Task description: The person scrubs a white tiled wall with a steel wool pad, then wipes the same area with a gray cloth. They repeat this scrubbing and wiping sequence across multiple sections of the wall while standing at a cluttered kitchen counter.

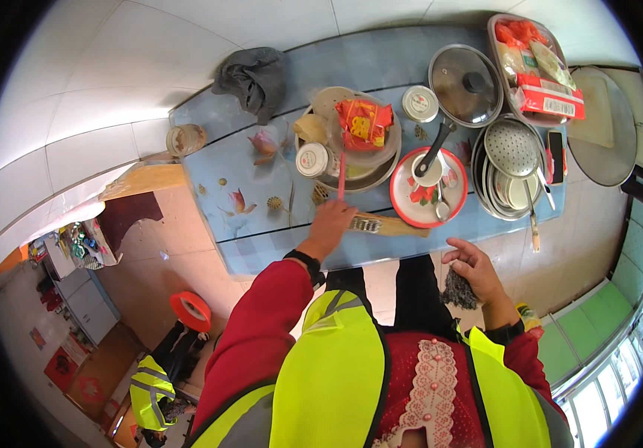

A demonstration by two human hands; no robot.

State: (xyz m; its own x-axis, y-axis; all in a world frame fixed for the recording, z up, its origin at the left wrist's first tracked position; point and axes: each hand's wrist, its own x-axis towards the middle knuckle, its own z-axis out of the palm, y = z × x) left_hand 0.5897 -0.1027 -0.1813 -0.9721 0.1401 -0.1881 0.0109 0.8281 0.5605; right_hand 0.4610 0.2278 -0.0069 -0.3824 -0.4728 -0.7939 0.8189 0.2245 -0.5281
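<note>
My left hand [328,227] is over the table's near edge, its fingers closed around the lower end of a slim red utensil [343,175] that points up toward the bowl. Against those fingers lies one end of a wooden grater [391,224] with a metal grating plate. My right hand [474,271] is just off the table edge, holding a dark grey scouring pad [459,289] low in the palm with some fingers spread. Beyond the left hand sits a metal basin [374,183] bearing a plastic bowl, a red packet [364,124] and a white-lidded jar [313,160].
A red-rimmed plate [456,210] carries a cup and spoon. To its right are stacked bowls with a skimmer [512,147], and a phone [555,157]. Farther back are a lidded pan [465,84], a tray of packets [551,115] and a grey cloth [251,78]. Another person [153,386] is at lower left.
</note>
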